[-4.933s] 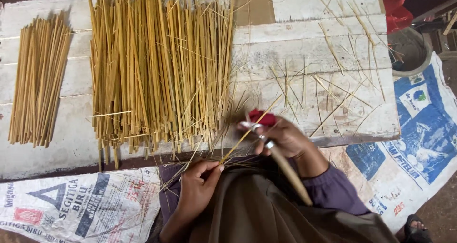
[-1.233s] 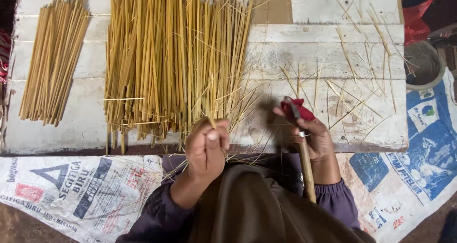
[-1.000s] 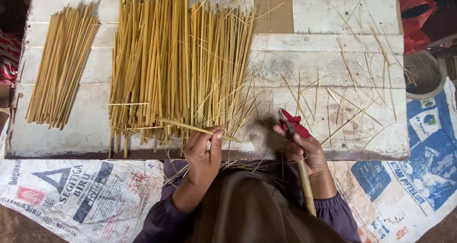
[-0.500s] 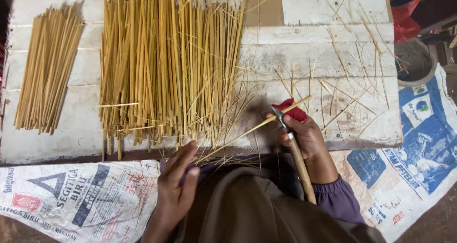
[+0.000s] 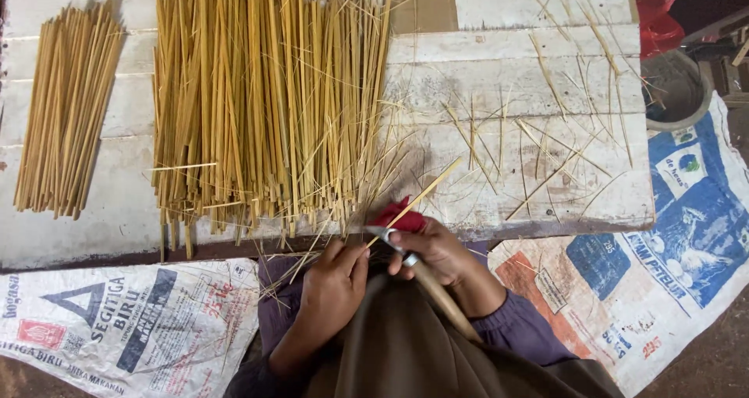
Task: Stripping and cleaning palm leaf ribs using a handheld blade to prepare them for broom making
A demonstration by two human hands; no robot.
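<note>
My right hand grips a knife with a long wooden handle and a short metal blade; a red cloth wraps its fingers. My left hand pinches one thin bamboo strip near its lower end. The strip slants up to the right across the blade and out over the white board. Both hands meet just below the board's front edge, above my lap.
A big pile of yellow bamboo strips lies mid-board on the white wooden board. A smaller neat bundle rests at the left. Loose slivers scatter on the right. Printed sacks cover the floor; a round pot stands far right.
My left hand reached to the pile, took one strip and drew it back. It now holds that strip against the knife blade in my right hand.
</note>
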